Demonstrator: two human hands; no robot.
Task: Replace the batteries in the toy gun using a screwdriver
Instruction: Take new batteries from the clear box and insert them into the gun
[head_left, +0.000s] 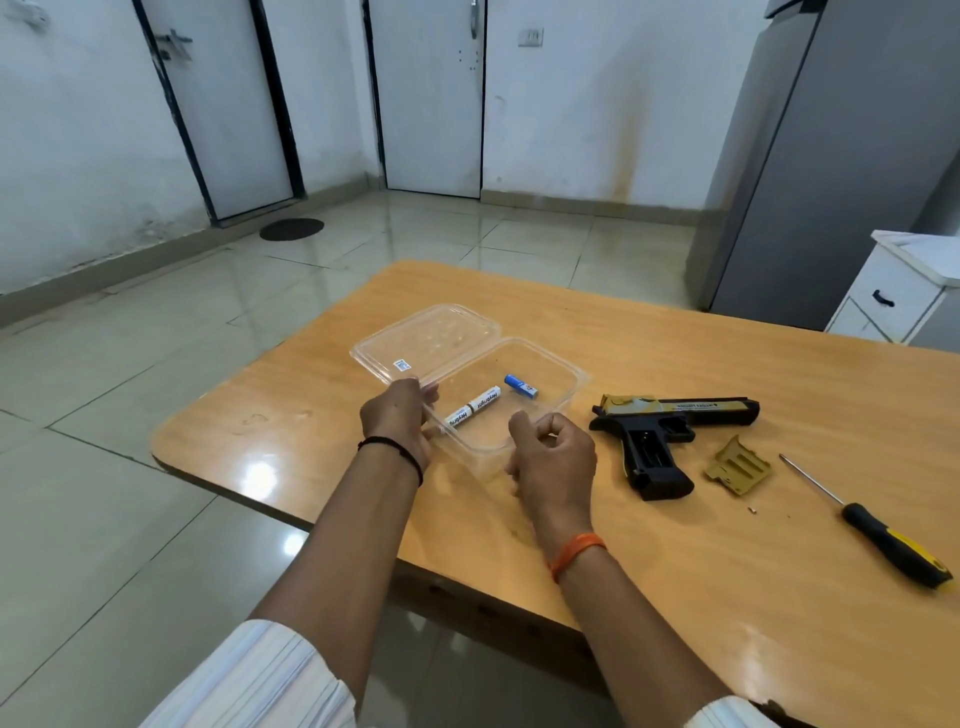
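Observation:
A clear plastic box (563, 387) stands on the wooden table (675, 571) with its lid (426, 340) lying tilted on its far left rim. Inside lie two white batteries (472, 406) end to end and a blue battery (520, 386). My left hand (397, 415) grips the box's left rim by the lid's corner. My right hand (553, 457), fingers curled, rests against the box's near corner. The black and gold toy gun (670, 423) lies to the right with its grip compartment uncovered. Its gold cover (737, 465), a tiny screw (751, 510) and the black-yellow screwdriver (878, 530) lie beside it.
The table's left edge and rounded corner lie close to the box. Beyond are a tiled floor, two doors, a grey refrigerator (831, 156) and a white drawer cabinet (904, 291) at the right.

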